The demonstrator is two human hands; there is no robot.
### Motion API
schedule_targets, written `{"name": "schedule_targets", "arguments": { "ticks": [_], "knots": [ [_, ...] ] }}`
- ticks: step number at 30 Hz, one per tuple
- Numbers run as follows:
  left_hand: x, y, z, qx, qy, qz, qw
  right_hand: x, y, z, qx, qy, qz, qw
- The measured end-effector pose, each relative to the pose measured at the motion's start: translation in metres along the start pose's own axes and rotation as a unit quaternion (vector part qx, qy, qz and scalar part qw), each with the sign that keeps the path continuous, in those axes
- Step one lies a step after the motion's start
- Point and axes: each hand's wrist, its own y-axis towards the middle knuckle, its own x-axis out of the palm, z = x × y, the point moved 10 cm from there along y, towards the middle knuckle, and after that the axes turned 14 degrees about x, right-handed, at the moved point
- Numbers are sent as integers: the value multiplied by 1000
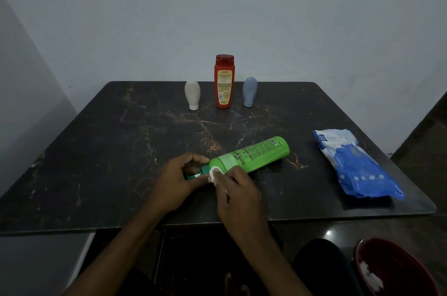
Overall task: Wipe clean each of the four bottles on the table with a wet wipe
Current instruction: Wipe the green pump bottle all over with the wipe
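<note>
Green bottle (251, 156): it lies on its side on the table (96, 162), a little below the middle of the frame. Its flat base points to the upper right and its dark green pump end points to the lower left, into my hands.

Left hand (179, 174): my fingers and thumb are curled round the pump end and neck of the green bottle and grip it. The body of the bottle goes out from this hand toward the upper right.

Right hand (237, 189): it comes from the lower right and pinches a wet wipe (214, 173) between the fingertips. I press the wipe on the shoulder of the green bottle, just beside my left hand.

Wet wipe: small, white and folded. Only a little part shows past my fingers, and it touches the bottle.

Other bottles: in a row at the far edge of the table, upper middle of the frame, well apart from my hands. The white bottle (192, 94) is at the left, the red bottle (224, 82) in the middle, the blue-grey bottle (250, 91) at the right. All three stand upright, and the white and the blue-grey ones stand on their caps.

Pack of wipes (358, 165): blue and white, flat on the table at the right side of the frame.

Red bin (396, 269): in the lower right corner, below the table edge, with something white and crumpled inside.
</note>
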Motion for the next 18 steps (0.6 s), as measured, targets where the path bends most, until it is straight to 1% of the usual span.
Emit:
{"name": "schedule_targets", "arguments": {
  "ticks": [4, 6, 9, 10, 12, 16, 18],
  "knots": [
    [-1, 0, -6, -24, -8, 3, 1000, -4, 7, 10, 8, 9, -14, 1000],
    [0, -1, -7, -25, -15, 1, 1000, -11, 16, 28, 42, 8, -14, 999],
    [1, -1, -7, -24, -15, -4, 1000, -30, 33, 63, 124, 16, 12, 992],
    [1, 0, -7, -22, -15, -7, 1000, -35, 36, 67, 132, 22, 19, 991],
    [1, 1, -5, -20, -16, -6, 1000, -37, 37, 60, 113, 20, 21, 993],
    [1, 0, -1, -8, -8, -5, 1000, -19, 20, 24, 59, 45, -14, 997],
    [-1, -1, 2, 2, -4, -2, 1000, -8, 11, 5, 38, 39, -26, 998]
  ]
}}
